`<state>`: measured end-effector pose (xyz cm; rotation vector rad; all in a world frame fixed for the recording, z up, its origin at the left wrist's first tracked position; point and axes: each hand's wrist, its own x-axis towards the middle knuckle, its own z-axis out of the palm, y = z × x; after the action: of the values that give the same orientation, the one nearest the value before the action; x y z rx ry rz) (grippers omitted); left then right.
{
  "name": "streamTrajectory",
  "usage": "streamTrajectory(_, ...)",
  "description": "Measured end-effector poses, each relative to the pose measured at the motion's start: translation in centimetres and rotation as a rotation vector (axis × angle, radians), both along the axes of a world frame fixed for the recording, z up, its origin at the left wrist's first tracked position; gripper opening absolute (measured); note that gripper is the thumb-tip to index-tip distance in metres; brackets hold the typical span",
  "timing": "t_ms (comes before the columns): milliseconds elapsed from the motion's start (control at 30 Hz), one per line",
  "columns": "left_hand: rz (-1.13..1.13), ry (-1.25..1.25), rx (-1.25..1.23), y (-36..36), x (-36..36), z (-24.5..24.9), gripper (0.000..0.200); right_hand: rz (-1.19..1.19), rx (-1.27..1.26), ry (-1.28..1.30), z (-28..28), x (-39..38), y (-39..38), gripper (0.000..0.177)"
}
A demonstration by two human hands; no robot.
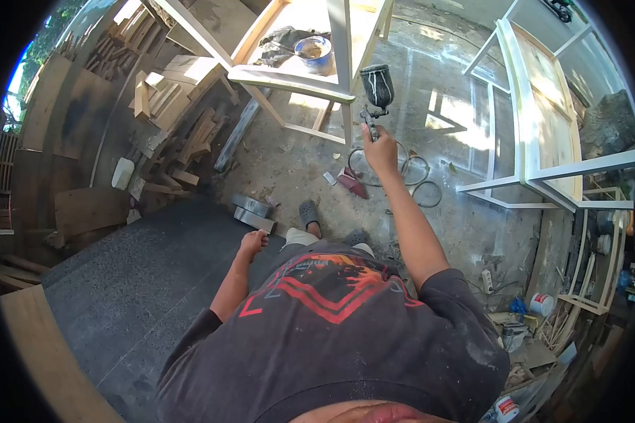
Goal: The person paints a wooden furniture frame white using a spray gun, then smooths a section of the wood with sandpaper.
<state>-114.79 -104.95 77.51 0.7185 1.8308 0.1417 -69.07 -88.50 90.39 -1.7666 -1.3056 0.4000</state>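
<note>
My right hand (381, 149) is wrapped round the handle of a spray gun (379, 86), whose dark, paint-streaked cup stands on top. The gun is beside the corner of a white-painted wooden frame (289, 81). On that frame's panel sit a paint can (313, 55) and a dark cloth (281, 44). My left hand (254, 242) is closed near my left thigh, close to metal cans (252, 213) on the floor; whether anything is inside its fingers is hidden.
A second white frame (522, 113) stands at the right. Scrap wood (201, 137) is piled at the left, near a dark sheet (155, 282). A hose (427, 194) lies coiled on the concrete floor, beside a red object (351, 182).
</note>
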Motion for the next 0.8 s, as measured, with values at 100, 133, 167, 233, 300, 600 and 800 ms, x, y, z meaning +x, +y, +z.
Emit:
streamTrajectory(100, 0.141, -0.005, -0.070, -4.7, -2.7, -2.7, 0.030, 0.000, -0.003, -0.028, 0.3, 0.3, 0.9, 0.046)
streamTrajectory(133, 0.190, -0.011, -0.121, -6.5, -3.7, -3.5, 0.030, -0.003, 0.013, -0.041, 1.2, 0.4, 1.3, 0.046)
streamTrajectory(167, 0.237, -0.021, -0.173, -8.5, -4.2, -4.2, 0.030, 0.000, 0.043, -0.026, 2.7, 0.5, 1.3, 0.045)
streamTrajectory(233, 0.085, 0.152, -0.241, -11.2, -3.1, -2.2, 0.032, 0.004, 0.113, -0.003, 8.0, 0.8, 0.9, 0.043)
streamTrajectory(300, -0.181, 0.227, -0.259, -14.3, -4.0, -3.5, 0.032, 0.018, 0.217, 0.063, 14.1, 1.0, 0.3, 0.041)
streamTrajectory(600, -0.332, 0.151, -0.120, -11.2, -0.5, -8.3, 0.032, 0.069, 0.660, 0.113, 36.6, 2.4, 0.1, 0.052)
streamTrajectory(800, 0.180, -0.151, -0.013, -2.9, 2.0, -7.9, 0.032, 0.130, 0.665, 0.094, 42.7, 4.3, 2.7, 0.048)
